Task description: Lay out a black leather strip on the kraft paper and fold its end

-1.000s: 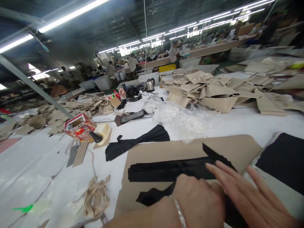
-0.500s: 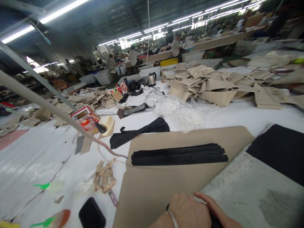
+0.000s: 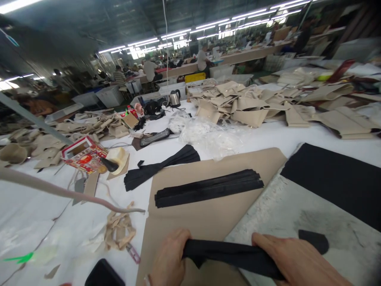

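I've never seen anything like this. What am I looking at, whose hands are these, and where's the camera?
There's no machine here: these are a person's bare hands, seen by a camera worn on that person's head, looking forward and down. The left hand and right hand hold a black strip between them. Beyond it, a stack of dark strips lies on a tan sheet. Farther back on the white table are clear plastic, a kettle and heaped tan pieces.

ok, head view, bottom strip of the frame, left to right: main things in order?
Bright green piece → small scrap → dark phone-like object → pink-handled tool → left hand → black strip, held by both hands → right hand.
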Available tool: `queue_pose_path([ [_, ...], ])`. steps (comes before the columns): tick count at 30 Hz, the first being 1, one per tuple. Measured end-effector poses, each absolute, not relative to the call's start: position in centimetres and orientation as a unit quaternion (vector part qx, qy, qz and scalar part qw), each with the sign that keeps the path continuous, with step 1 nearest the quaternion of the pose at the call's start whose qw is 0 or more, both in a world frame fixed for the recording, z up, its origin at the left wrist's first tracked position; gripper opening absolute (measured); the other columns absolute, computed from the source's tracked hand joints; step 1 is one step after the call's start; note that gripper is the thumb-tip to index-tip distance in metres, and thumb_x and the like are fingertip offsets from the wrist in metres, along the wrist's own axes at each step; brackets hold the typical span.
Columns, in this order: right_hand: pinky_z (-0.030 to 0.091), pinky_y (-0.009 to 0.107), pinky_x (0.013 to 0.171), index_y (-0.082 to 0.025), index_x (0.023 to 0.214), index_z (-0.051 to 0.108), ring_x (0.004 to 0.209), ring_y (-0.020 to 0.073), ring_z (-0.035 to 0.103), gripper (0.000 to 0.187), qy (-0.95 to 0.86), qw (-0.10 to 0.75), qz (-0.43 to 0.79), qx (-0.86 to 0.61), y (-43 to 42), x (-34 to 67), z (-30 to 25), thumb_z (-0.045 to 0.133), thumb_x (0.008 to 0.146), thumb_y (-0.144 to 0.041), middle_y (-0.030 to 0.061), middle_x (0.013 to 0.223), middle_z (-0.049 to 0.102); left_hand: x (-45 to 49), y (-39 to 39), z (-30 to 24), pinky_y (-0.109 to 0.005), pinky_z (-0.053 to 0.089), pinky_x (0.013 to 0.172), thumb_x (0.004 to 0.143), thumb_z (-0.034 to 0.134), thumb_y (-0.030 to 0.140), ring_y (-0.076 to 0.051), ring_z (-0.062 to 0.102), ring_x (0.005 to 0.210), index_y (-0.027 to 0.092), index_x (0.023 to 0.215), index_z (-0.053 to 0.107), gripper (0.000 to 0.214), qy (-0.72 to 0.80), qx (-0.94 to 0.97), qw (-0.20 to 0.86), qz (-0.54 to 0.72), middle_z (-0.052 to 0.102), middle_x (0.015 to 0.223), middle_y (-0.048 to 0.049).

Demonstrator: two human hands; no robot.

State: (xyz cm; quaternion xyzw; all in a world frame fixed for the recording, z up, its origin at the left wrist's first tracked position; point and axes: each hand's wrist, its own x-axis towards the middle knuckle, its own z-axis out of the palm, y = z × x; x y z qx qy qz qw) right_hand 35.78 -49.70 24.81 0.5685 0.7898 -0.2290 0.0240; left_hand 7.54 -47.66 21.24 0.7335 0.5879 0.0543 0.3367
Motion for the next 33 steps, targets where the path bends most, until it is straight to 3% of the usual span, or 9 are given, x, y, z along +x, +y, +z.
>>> queue_pose_path([
  [4,0.026,0.025,0.057,-0.019,0.082,0.056,0.069,0.0192,0.060,0.036,0.790,0.078,-0.201,0.573,-48.2,37.6,22.9,0.039,0.059,0.004,0.0012,0.074,0.060,3.0,-47.8,17.9,-0.033,0.035,0.085,0.057,0.033,-0.005,-0.018,0.052,0.091,0.022,0.089,0.058,0.048,0.621,0.746,0.239,0.017,0.061,0.092,-0.0023],
  [9,0.029,0.025,0.060,-0.016,0.085,0.054,0.070,0.0200,0.056,0.032,0.844,0.093,-0.131,0.512,-45.5,37.0,16.2,0.041,0.062,0.002,0.0044,0.078,0.058,-3.3,-47.0,14.2,-0.036,0.031,0.090,0.067,0.034,-0.006,-0.021,0.051,0.096,0.019,0.106,0.056,0.051,0.636,0.764,0.074,-0.083,0.059,0.096,-0.0062],
  [15,0.033,0.035,0.083,-0.015,0.095,0.054,0.083,0.0206,0.052,0.023,0.878,0.046,-0.078,0.471,-41.4,32.6,10.1,0.054,0.073,-0.011,0.0073,0.087,0.055,-7.4,-45.4,9.9,-0.038,0.033,0.088,0.081,0.027,0.002,-0.026,0.051,0.100,0.019,0.113,0.056,0.047,0.667,0.727,-0.047,-0.158,0.060,0.101,-0.0100],
  [19,0.026,0.043,0.097,-0.015,0.114,0.052,0.101,0.0245,0.047,0.051,0.877,0.018,-0.096,0.470,-39.9,32.1,6.3,0.070,0.070,-0.034,0.0099,0.103,0.052,-7.5,-44.3,6.5,-0.036,0.032,0.097,0.076,0.038,0.001,-0.024,0.052,0.107,0.020,0.123,0.052,0.052,0.672,0.712,-0.015,-0.205,0.059,0.111,-0.0110],
  [23,0.013,0.050,0.106,-0.018,0.128,0.046,0.115,0.0267,0.038,0.077,0.865,-0.036,-0.117,0.487,-40.0,34.9,3.9,0.071,0.066,-0.055,0.0110,0.118,0.047,-7.2,-44.1,4.5,-0.042,0.018,0.109,0.068,0.036,-0.009,-0.022,0.033,0.132,0.025,0.136,0.037,0.076,0.688,0.693,-0.015,-0.217,0.043,0.139,-0.0096],
  [25,0.012,0.051,0.106,-0.019,0.131,0.045,0.116,0.0265,0.038,0.074,0.850,-0.051,-0.123,0.509,-40.2,36.9,3.5,0.065,0.071,-0.058,0.0113,0.120,0.047,-6.4,-44.3,4.2,-0.049,0.015,0.110,0.064,0.033,-0.012,-0.023,0.024,0.137,0.028,0.139,0.030,0.085,0.689,0.686,0.009,-0.235,0.035,0.146,-0.0072],
  [28,0.018,0.049,0.104,-0.019,0.130,0.046,0.114,0.0246,0.041,0.055,0.822,-0.048,-0.121,0.554,-40.1,39.2,3.0,0.052,0.086,-0.052,0.0119,0.122,0.047,-3.0,-44.5,4.3,-0.053,0.012,0.109,0.060,0.039,-0.011,-0.025,0.022,0.137,0.030,0.139,0.028,0.090,0.668,0.711,0.059,-0.213,0.032,0.148,-0.0056],
  [31,0.024,0.044,0.102,-0.020,0.128,0.047,0.114,0.0219,0.042,0.040,0.797,-0.038,-0.120,0.591,-39.5,40.2,2.2,0.043,0.094,-0.039,0.0102,0.123,0.047,2.8,-44.1,4.4,-0.045,0.022,0.108,0.075,0.045,0.004,-0.022,0.036,0.129,0.026,0.134,0.038,0.064,0.643,0.750,0.120,-0.096,0.043,0.140,-0.0078],
  [33,0.028,0.039,0.099,-0.020,0.128,0.046,0.113,0.0202,0.042,0.036,0.785,-0.035,-0.124,0.606,-39.1,40.3,1.8,0.045,0.094,-0.032,0.0090,0.122,0.047,7.0,-43.4,4.1,-0.037,0.034,0.100,0.086,0.039,0.016,-0.019,0.045,0.120,0.023,0.126,0.047,0.042,0.634,0.752,0.177,-0.011,0.052,0.129,-0.0082],
])
